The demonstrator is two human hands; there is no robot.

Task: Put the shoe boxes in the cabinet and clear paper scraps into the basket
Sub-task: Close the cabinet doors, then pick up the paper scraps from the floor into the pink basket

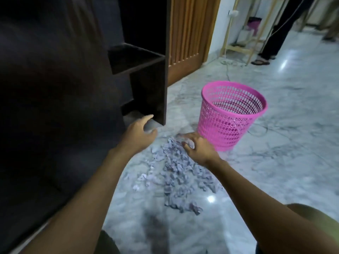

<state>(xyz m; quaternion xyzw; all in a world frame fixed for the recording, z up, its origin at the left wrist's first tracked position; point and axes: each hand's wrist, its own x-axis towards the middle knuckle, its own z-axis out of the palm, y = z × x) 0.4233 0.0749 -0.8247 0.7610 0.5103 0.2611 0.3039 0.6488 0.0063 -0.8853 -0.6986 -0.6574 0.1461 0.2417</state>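
Observation:
A heap of pale paper scraps (176, 173) lies on the marble floor in front of me. My right hand (199, 147) rests on the far end of the heap, fingers curled around a few scraps. A pink mesh basket (231, 114) stands upright just beyond and to the right of that hand. My left hand (139, 132) hovers open near the bottom corner of the dark wooden cabinet (146, 88), holding nothing. The cabinet's shelves look dark and I see no shoe boxes.
The cabinet fills the left side. A wooden door (189, 33) stands behind it. Another person's legs and sandals (264, 55) are at the back right beside a light wooden frame (238, 46). A cable (256, 131) trails on the floor past the basket.

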